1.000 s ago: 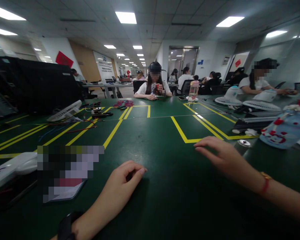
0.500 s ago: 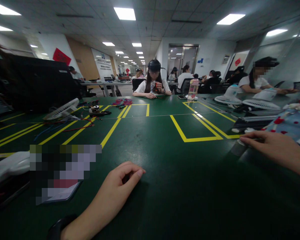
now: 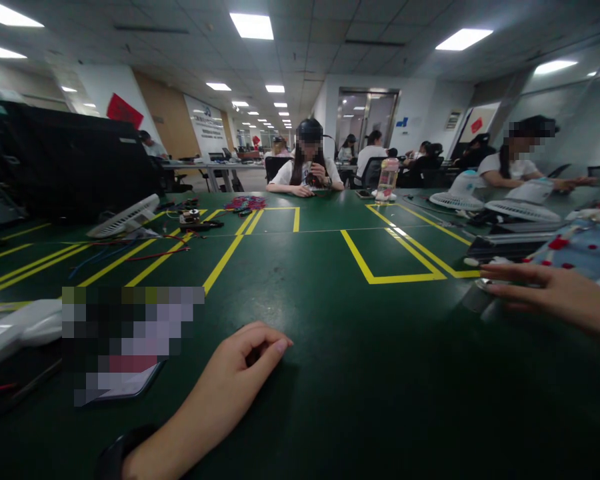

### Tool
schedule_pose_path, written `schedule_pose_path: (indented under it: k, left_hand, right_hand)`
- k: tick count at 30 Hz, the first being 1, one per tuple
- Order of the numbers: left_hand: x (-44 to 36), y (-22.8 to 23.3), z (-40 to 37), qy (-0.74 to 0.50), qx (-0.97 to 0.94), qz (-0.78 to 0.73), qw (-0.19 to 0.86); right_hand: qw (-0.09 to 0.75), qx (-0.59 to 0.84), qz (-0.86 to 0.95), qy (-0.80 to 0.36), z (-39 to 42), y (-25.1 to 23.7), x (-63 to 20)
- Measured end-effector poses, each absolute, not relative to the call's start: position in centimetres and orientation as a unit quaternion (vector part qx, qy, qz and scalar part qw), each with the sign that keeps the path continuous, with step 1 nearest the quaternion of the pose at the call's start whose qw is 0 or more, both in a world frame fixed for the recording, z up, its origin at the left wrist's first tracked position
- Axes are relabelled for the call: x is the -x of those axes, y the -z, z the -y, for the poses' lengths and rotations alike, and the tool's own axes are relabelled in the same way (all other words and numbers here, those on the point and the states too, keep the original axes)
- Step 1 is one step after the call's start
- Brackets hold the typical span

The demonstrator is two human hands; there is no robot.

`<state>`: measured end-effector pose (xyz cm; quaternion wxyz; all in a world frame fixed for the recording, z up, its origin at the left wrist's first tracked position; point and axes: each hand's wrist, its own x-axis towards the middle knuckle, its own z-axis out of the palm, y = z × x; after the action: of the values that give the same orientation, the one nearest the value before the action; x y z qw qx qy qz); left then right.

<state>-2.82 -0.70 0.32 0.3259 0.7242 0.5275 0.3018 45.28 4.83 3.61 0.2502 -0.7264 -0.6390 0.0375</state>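
- While the left hand (image 3: 240, 373) rests at six o'clock on the green table (image 3: 330, 373), its fingers curl narrow, holding nothing.
- Right hand (image 3: 545, 293), three o'clock: fingers spread flat, tips touching a small metal cap (image 3: 481, 285).

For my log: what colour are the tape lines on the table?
Yellow tape lines on the dark green table, head view.

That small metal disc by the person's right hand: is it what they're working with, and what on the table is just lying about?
In hand:
right hand, fingertips at the small metal disc
left hand, curled on the green table, holding nothing visible

Lying about:
fan grille
loose wires
pink bottle
patterned pouch
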Motion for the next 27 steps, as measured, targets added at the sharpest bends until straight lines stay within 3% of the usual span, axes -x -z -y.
schedule_pose_path:
  k: [3, 7, 16, 27]
  left_hand:
    - [2.7, -0.3, 0.6, -0.298, -0.724, -0.532, 0.322]
    - [2.5, -0.3, 0.4, -0.301, -0.729, -0.532, 0.308]
    - [2.4, -0.4, 0.6, -0.299, -0.746, -0.526, 0.278]
    - [-1.7, -2.9, 0.5, -0.328, -0.799, -0.433, 0.258]
  right_hand:
    - [0.212, 0.744, 0.63, -0.066, -4.4, -3.2, -44.3]
    - [0.228, 0.723, 0.652, -0.025, -3.6, -2.5, -39.6]
    - [0.287, 0.399, 0.841, -0.227, 0.6, -1.6, -22.0]
    - [0.307, 0.406, 0.785, -0.353, 0.1, 0.2, -21.0]
